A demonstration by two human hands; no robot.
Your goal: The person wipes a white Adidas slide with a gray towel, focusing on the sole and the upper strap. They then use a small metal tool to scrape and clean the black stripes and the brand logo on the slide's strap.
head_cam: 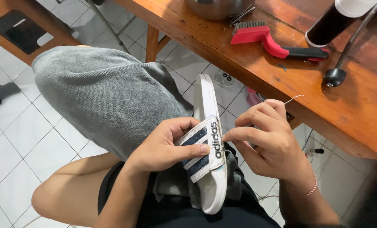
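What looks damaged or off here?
The white slide sandal, held on edge across the lap by the left hand, looks scuffed and dirty near its strap edge. The right hand pinches a thin thread at that edge.

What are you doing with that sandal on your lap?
A person sits with a white slide sandal resting on a grey towel over their lap. The left hand presses on the striped strap to steady it. The right hand pinches a thin thread right at the edge of the strap, where strap meets sole. On the wooden table beside them lie a red brush and a dark bottle, both untouched.
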